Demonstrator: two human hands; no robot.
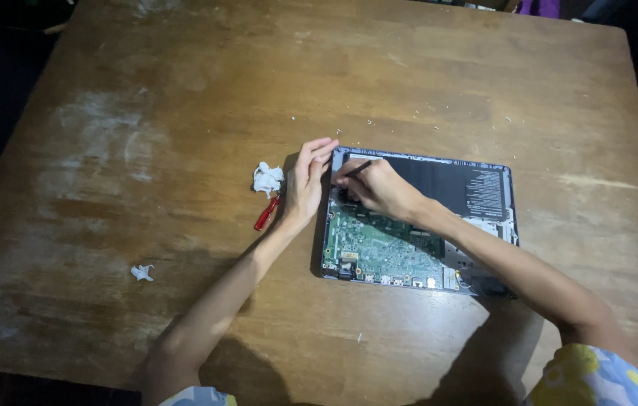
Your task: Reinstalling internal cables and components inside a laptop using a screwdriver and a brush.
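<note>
Laptop (416, 225) with its bottom cover off, worked at its upper left corner with a thin dark tool (357, 168).

The tool is gripped in the closed fingers of the right hand (379, 188), its tip pressed down near the far left corner of the laptop, above the green circuit board (379, 244). The left hand (305, 184) is held open, fingers straight, edge-on against the laptop's left side. The laptop lies directly beneath the right hand and just right of the left, its long axis running left to right across the wooden surface (183, 113); the right hand is the nearer. A red-handled screwdriver (266, 213) and a crumpled white tissue (268, 179) are seen just left of the left hand, a smaller scrap (141, 272) well apart.
</note>
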